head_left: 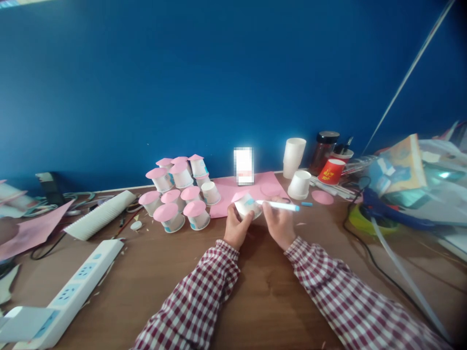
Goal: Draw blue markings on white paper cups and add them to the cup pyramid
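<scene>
My left hand is wrapped round a white paper cup with a pink cone on its top, held tilted above the table. Blue marks show on the cup's side. In my right hand is a white marker pen with a light blue end, its tip close to the cup; whether it touches I cannot tell. A blue pen cap lies to the right. Left of my hands stand several upturned cups with pink cone tops. A plain cup stands beside them.
Behind my hands lie pink paper and a bright blurred-out rectangle. To the right are a cup stack, an upturned cup, a red cup and a dark-lidded jar. A power strip lies left; a cable runs right.
</scene>
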Tool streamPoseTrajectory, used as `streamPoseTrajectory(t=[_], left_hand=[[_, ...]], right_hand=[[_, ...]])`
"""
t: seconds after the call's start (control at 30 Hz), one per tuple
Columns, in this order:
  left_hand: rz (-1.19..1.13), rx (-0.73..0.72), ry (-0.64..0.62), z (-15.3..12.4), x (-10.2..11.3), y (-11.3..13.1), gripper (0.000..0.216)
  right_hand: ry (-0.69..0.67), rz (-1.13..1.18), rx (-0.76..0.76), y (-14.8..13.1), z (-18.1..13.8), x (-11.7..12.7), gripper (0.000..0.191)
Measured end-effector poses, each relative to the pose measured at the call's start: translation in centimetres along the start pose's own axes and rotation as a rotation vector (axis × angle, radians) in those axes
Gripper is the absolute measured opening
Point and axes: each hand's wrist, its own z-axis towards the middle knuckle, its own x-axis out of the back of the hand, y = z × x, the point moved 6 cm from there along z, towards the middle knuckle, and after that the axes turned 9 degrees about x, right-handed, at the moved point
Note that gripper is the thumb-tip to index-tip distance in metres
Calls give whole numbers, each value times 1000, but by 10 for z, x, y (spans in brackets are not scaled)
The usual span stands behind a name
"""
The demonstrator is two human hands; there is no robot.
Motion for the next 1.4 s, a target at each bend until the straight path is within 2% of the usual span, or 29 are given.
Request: streamPoseTrajectory(t=[0.33,0.5,0.63,1.03,1.4], left_hand=[[-19,8,-31,-2,-3,3,49],[24,8,-9,-1,-1,2,50],[40,5,-14,-1,-1,1,51],[76,5,-15,-1,-1,2,49],[93,-9,-22,0,-1,-1,49]], right_hand=[[-7,22,-6,5,1,0,17],[-48,53,-9,4,-2,-3,16],[-32,38,-14,4,-3,-3,16],[-86,31,49,1,-8,-8,12],[-104,38,30,4,-8,-10,13]])
